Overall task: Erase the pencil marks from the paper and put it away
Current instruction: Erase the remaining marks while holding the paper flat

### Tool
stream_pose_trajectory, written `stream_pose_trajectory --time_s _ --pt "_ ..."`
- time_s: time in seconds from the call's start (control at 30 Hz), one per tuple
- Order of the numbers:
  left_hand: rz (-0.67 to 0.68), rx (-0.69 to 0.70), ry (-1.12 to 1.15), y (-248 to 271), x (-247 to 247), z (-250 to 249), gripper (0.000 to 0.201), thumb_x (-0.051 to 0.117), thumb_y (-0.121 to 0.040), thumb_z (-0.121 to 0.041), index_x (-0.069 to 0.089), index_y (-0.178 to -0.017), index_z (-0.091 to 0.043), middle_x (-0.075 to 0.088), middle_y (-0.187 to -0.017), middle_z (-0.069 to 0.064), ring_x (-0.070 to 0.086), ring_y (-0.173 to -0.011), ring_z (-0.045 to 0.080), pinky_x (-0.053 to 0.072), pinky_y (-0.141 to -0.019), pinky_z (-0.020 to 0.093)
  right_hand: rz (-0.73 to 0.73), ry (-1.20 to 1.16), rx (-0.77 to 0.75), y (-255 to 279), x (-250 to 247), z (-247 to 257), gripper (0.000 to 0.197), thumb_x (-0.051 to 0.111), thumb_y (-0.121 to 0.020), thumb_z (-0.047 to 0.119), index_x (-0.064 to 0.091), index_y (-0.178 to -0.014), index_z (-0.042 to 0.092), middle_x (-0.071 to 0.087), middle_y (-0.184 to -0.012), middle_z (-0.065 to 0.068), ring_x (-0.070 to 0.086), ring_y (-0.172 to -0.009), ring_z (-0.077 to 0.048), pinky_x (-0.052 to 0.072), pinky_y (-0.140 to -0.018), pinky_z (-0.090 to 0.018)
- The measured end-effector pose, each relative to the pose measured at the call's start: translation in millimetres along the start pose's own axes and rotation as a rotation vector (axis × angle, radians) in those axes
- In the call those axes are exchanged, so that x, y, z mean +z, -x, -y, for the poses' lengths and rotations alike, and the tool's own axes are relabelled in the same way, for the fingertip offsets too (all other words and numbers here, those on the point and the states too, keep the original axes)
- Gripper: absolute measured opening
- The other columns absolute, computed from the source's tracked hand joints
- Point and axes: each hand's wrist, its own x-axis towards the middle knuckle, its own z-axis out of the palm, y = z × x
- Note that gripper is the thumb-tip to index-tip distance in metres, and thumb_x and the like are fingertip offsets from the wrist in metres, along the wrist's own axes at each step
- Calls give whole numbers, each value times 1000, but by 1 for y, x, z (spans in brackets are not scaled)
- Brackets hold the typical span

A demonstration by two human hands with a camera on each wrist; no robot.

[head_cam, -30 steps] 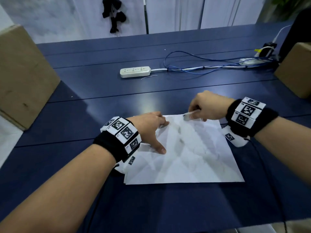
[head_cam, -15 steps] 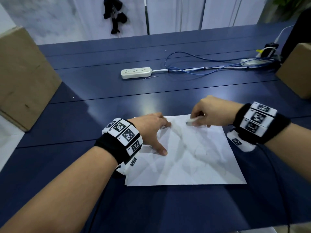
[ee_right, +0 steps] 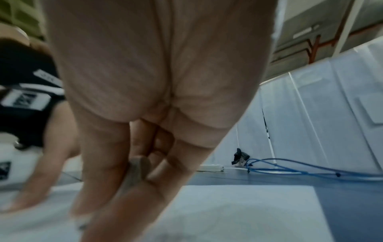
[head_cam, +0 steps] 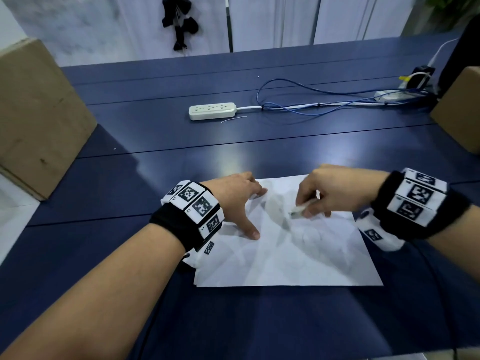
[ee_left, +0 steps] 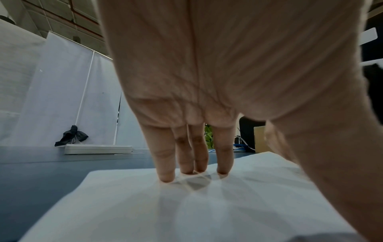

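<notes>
A white sheet of paper (head_cam: 291, 250) with faint grey pencil smudges lies flat on the dark blue table (head_cam: 181, 141). My left hand (head_cam: 241, 201) presses the sheet's left part with straight fingers (ee_left: 165, 163) and a spread thumb; the paper (ee_left: 186, 204) wrinkles slightly at the fingertips. My right hand (head_cam: 327, 193) pinches a small whitish eraser (head_cam: 301, 209), its tip down on the upper middle of the sheet. In the right wrist view the eraser (ee_right: 134, 176) sits between thumb and fingers above the paper (ee_right: 238, 212), and the picture is blurred.
A white power strip (head_cam: 212, 110) with blue and white cables (head_cam: 311, 105) lies farther back on the table. Cardboard boxes stand at the left (head_cam: 33, 118) and the right edge (head_cam: 459, 115). A white wall panel with a black object (head_cam: 180, 22) is behind.
My right hand has moved the eraser from the paper's top edge down and leftward onto the sheet's upper middle. The left hand has stayed pressing the paper.
</notes>
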Motion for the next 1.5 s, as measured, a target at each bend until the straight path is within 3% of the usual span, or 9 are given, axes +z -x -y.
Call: stream_pose_trajectory --time_s 0.07,0.27,0.47,0.67,0.87,1.07,1.13,1.3,1.5 --pt "1 -4 -6 0 -1 -1 103 83 -60 -60 38 -146 -27 39 -132 -8 47 -121 14 46 -98 36 14 14 5 -2 -1 0 16 74 -83 35 74 -92 22 74 -74 5 67 -54 -4 55 -72 -23" --pt "3 -11 -8 2 -2 -2 103 83 -60 -60 38 -146 -27 39 -132 -9 47 -121 14 45 -98 32 -224 81 128 -25 -16 -20 31 66 -83 53 74 -88 24 71 -60 5 65 -56 -2 55 -73 -28" --pt "4 -15 -1 1 -1 -2 104 83 -60 -60 38 -146 -26 39 -133 -8 46 -123 14 46 -99 36 49 -22 -16 2 -1 -4 11 75 -82 31 76 -90 23 74 -73 5 67 -54 -7 55 -69 -22" --pt "-2 -10 12 3 -2 -4 103 84 -60 -58 39 -146 -25 39 -133 -8 47 -121 13 44 -98 30 -241 77 161 -27 -18 -26 31 65 -83 55 73 -86 25 70 -56 6 62 -53 3 54 -71 -25" --pt "-13 -6 17 2 -1 -1 105 85 -59 -59 39 -146 -25 39 -133 -7 46 -122 13 45 -100 34 86 0 -30 7 -3 -3 13 74 -83 35 75 -89 24 74 -74 6 67 -55 -7 51 -65 -16" --pt "-6 0 11 2 -3 -4 102 84 -59 -59 41 -144 -25 40 -131 -7 48 -117 13 45 -97 29 -219 90 169 -28 -18 -30 38 63 -78 66 72 -83 29 70 -56 8 62 -52 2 58 -72 -32" --pt "-5 -3 12 3 -3 -4 101 84 -59 -59 41 -144 -25 39 -131 -8 48 -118 13 44 -96 28 -205 58 140 -21 -15 -28 33 65 -82 58 73 -84 27 71 -60 5 62 -52 1 58 -73 -30" --pt "-11 -3 16 2 -2 -2 103 84 -59 -59 39 -145 -26 39 -132 -8 47 -120 13 45 -98 31 68 -45 -3 7 -5 -8 9 75 -83 31 76 -88 24 74 -73 3 67 -53 -8 51 -64 -16" --pt "-6 -5 -1 3 -3 -4 99 84 -60 -59 41 -143 -24 39 -130 -8 48 -117 14 44 -92 27 -230 46 145 -27 -20 -32 33 66 -80 58 74 -85 27 72 -60 6 65 -54 2 53 -70 -25"
